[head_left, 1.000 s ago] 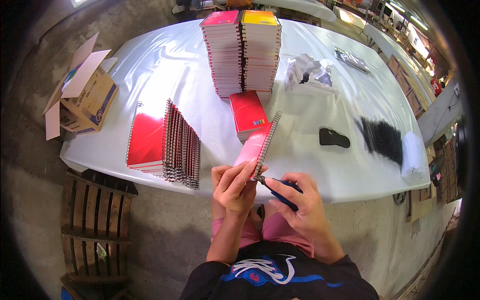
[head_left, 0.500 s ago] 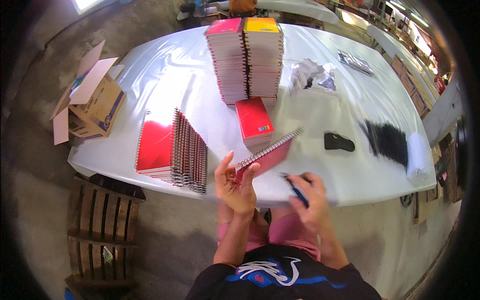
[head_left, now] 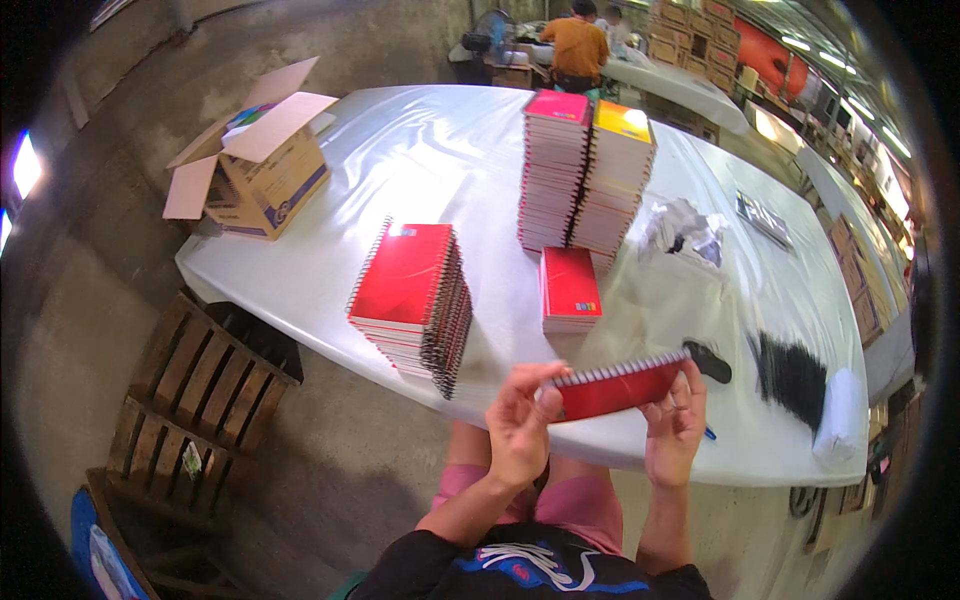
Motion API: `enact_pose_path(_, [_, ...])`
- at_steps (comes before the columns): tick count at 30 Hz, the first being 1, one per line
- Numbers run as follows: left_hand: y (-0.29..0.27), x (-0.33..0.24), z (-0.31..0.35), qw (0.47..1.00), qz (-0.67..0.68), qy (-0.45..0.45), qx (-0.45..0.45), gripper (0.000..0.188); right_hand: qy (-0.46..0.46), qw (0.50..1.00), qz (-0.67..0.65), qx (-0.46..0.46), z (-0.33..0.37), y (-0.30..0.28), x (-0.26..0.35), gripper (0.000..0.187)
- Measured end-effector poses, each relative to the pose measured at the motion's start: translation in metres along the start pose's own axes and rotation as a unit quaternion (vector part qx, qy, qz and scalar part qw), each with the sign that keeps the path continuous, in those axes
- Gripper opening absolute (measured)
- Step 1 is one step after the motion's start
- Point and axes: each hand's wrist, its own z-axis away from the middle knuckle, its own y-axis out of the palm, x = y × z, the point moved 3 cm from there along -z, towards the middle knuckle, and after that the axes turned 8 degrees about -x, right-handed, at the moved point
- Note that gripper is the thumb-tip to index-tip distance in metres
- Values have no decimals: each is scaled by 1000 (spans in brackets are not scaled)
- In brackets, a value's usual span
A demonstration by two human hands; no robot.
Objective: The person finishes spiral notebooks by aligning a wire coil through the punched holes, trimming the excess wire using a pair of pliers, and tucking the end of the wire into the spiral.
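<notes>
A red spiral-bound notebook (head_left: 622,390) is held up over the table's near edge, its wire coil along the top. My left hand (head_left: 520,428) is closed on its left end, thumb at the coil. On its right end, my right hand (head_left: 676,428) grips with fingers and thumb. A bit of a blue pen-like tool (head_left: 710,433) shows beside my right hand; whether it lies on the table or is in the hand I cannot tell. Beyond the notebook lies a short stack of red notebooks (head_left: 570,285). To the left stands a larger stack of red spiral notebooks (head_left: 405,275).
Two tall notebook stacks, one pink-topped (head_left: 556,150) and one yellow-topped (head_left: 620,160), stand farther back. Crumpled plastic (head_left: 685,235), black coils (head_left: 790,380) and a black flat object (head_left: 708,362) lie right. An open carton (head_left: 270,175) sits left; a person (head_left: 577,48) is beyond the table.
My right hand has moved from the blue tool's earlier spot onto the notebook's right end. The notebook is now held in both hands, more level. The view has swung, shifting the table's things rightward.
</notes>
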Motion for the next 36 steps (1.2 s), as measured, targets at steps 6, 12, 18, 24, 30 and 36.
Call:
enact_pose_path(6, [-20,-122,-15,788,-409,436,148,33,9,975,-179,128,-51,84,35,40])
enact_pose_path(12, [-41,-169,-83,707,-534,456,79,32,-85,972,-53,214,-110,221,52,31])
enact_pose_path(18, [-108,-131,-125,806,-516,289,13,29,-200,920,179,286,-134,280,-19,21])
enact_pose_path(24, [-122,-88,-127,901,-328,285,-13,53,60,970,-68,225,-107,286,-49,30])
enact_pose_path(30, [-125,-76,-134,905,-331,268,21,66,71,974,-108,188,-98,287,-51,32])
enact_pose_path(36, [-134,-97,-118,879,-348,318,-65,71,-229,922,303,76,-134,186,-62,52])
